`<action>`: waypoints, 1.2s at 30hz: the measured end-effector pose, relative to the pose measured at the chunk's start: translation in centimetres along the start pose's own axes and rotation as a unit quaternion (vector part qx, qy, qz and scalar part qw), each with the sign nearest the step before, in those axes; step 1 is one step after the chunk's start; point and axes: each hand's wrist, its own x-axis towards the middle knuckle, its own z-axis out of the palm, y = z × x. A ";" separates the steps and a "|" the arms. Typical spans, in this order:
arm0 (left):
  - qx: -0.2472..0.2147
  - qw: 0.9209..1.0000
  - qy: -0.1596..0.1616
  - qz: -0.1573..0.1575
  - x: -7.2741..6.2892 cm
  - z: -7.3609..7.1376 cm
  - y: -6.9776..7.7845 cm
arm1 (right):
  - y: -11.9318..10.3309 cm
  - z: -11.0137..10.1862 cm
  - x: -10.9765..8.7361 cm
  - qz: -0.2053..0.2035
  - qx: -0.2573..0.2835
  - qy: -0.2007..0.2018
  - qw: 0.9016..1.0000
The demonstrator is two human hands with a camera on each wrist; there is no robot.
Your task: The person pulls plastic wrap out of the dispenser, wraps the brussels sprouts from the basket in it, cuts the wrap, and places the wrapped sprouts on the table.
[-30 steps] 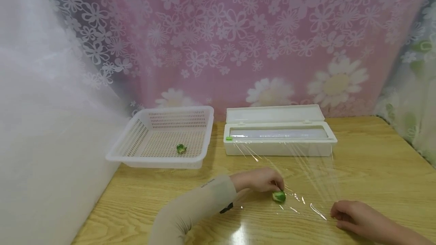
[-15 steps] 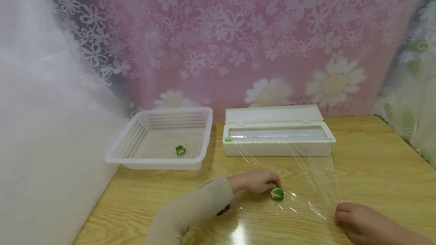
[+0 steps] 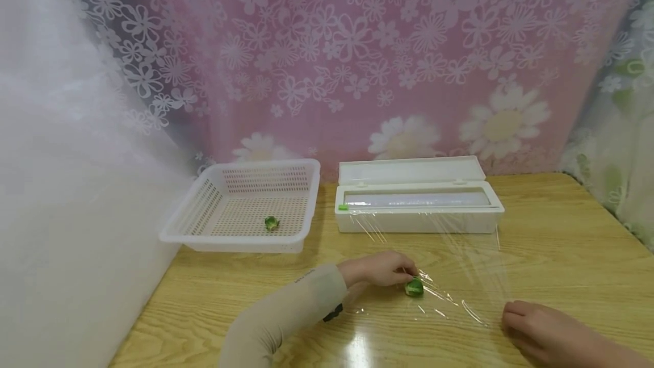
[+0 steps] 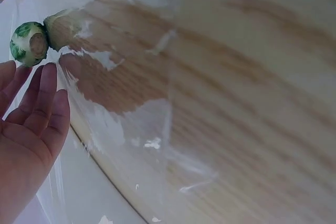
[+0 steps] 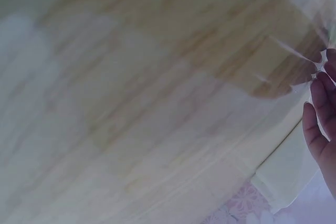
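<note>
My left hand [image 3: 389,268] has its fingertips and thumb at a small green Brussels sprout [image 3: 414,287], pinching it over the sheet of cling film [image 3: 460,266]. In the left wrist view the sprout [image 4: 29,44] shows its pale cut stem end above the fingertips, and its reflection shows in the shiny tabletop. At the sheet's near right corner, my right hand [image 3: 544,328] grips the edge of the film with bent fingers. The film stretches from the white dispenser box [image 3: 419,222], whose lid is raised, and creases fan out towards the sprout.
A white perforated basket [image 3: 240,239] stands left of the dispenser with another Brussels sprout [image 3: 271,223] inside. On the dispenser's front rail sits a green slide cutter [image 3: 343,207]. All stand on a wood-grain table [image 3: 204,300] before a pink floral curtain.
The sprout and left hand have shifted slightly up and left in the head view. The right hand has moved slightly right, and the film's creases near the sprout have changed.
</note>
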 end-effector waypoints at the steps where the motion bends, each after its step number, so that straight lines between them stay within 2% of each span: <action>1: 0.000 1.000 0.000 0.001 0.0 0.0 0.0 | 0.1 0.0 0.0 -0.001 0.004 -0.001 1.000; 4: -0.007 1.000 0.003 0.001 -0.3 -0.2 -0.1 | 0.3 0.0 0.0 -0.011 0.010 -0.006 1.000; 9: -0.021 0.999 0.024 0.002 -1.0 -0.6 0.1 | 0.4 0.2 0.1 -0.027 -0.017 -0.005 0.999; 13: -0.015 0.999 0.044 0.004 -2.2 -0.9 0.4 | 0.2 0.1 0.0 0.003 -0.045 -0.025 0.999; 16: -0.001 1.000 0.029 -0.002 -3.6 -1.0 0.6 | 0.0 0.0 -0.1 0.023 -0.046 -0.032 0.998; 18: 0.022 1.000 0.007 -0.004 -4.7 -1.0 0.8 | 0.0 0.0 -0.1 0.028 -0.031 -0.032 0.999; 21: 0.092 0.995 -0.035 -0.020 -6.5 -0.7 1.0 | -0.1 -0.1 -0.1 0.036 -0.009 -0.032 0.999; 24: 0.173 0.982 -0.066 -0.027 -8.2 -0.2 1.1 | -0.1 -0.1 -0.1 0.033 -0.008 -0.035 0.999; 26: 0.217 0.973 -0.075 -0.024 -9.0 0.3 1.2 | 0.0 0.0 0.0 0.021 -0.010 -0.031 0.999; 30: 0.252 0.965 -0.067 -0.015 -10.0 1.0 1.3 | 0.3 0.2 0.2 -0.010 -0.028 -0.011 0.999; 36: 0.266 0.963 -0.037 -0.011 -10.4 1.8 1.0 | 0.8 0.8 0.1 -0.032 -0.048 -0.008 0.998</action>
